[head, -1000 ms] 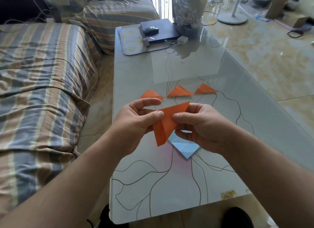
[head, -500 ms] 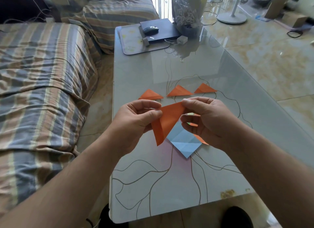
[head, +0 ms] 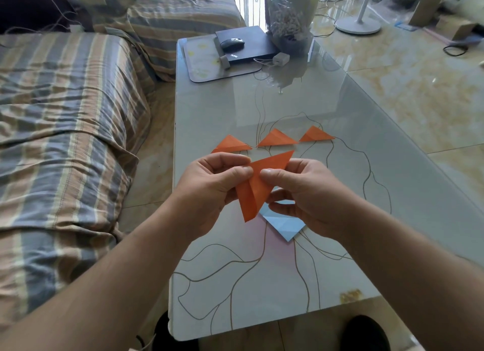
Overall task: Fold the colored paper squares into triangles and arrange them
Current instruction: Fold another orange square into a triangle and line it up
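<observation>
L hand (head: 209, 187) + R hand (head: 305, 193) — pinched shut

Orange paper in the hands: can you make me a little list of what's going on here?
held paper: orange paper, partly folded, above the table
left hand: pinches its left side
right hand: pinches its right side
finished triangles: three orange ones in a row on the table
blue paper: lies flat under the hands

Glass table (head: 353, 146) (three orange triangles (head: 276, 139), blue paper (head: 286, 226))
</observation>
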The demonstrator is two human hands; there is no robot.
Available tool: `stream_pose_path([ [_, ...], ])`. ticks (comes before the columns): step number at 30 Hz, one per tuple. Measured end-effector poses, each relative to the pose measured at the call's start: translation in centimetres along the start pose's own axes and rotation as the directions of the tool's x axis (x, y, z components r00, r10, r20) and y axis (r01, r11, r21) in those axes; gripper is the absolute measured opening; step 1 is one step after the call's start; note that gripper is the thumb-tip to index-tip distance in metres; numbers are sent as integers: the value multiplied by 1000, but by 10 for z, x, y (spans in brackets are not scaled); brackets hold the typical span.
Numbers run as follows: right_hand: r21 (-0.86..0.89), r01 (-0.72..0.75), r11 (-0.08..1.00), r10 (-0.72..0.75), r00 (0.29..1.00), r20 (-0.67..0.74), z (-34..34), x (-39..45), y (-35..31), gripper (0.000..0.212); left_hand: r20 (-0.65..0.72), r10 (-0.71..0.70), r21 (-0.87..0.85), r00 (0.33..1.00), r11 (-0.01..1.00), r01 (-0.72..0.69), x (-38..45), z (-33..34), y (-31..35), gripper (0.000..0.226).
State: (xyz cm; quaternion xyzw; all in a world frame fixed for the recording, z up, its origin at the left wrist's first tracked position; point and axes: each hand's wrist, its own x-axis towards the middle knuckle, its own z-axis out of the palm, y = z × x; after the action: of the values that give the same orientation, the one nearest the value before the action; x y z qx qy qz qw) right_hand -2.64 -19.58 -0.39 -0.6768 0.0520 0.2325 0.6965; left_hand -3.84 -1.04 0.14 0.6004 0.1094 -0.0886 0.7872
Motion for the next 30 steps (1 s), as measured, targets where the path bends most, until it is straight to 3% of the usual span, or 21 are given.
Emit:
stream_pose_path([
  [12,-89,-12,996,14,1000,25,-6,0,-8,13,7,-45,-168,999,985,46,0,1,3,13],
  [17,-148,-20,989,26,999,44,-8,-1,-9,16,-32,-113,-157,993,982,107,0,2,0,9],
  [30,-83,-27,996,28,1000,2,0,-1,-6,15,-45,-111,-287,993,953,93,4,4,-4,9],
])
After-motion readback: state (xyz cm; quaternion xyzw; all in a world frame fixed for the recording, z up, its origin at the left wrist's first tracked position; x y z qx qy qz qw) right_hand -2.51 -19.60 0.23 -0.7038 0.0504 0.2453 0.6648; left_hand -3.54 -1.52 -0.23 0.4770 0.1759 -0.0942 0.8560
